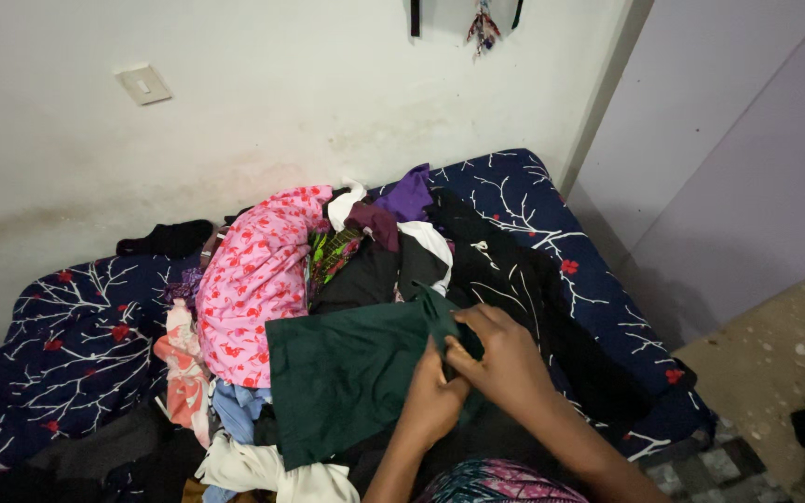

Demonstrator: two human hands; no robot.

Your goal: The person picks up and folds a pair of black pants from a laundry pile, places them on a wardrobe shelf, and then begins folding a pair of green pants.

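Bed (pixel 67 345): navy cover with white branch pattern and red flowers, its long edge against the white wall; left portion bare of clothes, the widest open stretch on the bed.
Black garment (pixel 165 239): lies apart at the wall edge, just left of the pile.
Clothes pile: centre of bed. Pink floral garment (pixel 253 279) on its left flank; purple cloth (pixel 409 194) at the top; black garments (pixel 505 270) spill to the right, near the bed's right edge.
Dark green garment (pixel 347 373): spread flat on the pile's front, left and lower edges free, right corner bunched.
Left hand (pixel 430 405): closed, pinching the green garment's right corner.
Right hand (pixel 500 359): fingers curled over the same corner, touching the left hand.
Floor (pixel 766 363): speckled, beyond the bed's right corner, bordered by a lilac wall (pixel 747 168); open room there.
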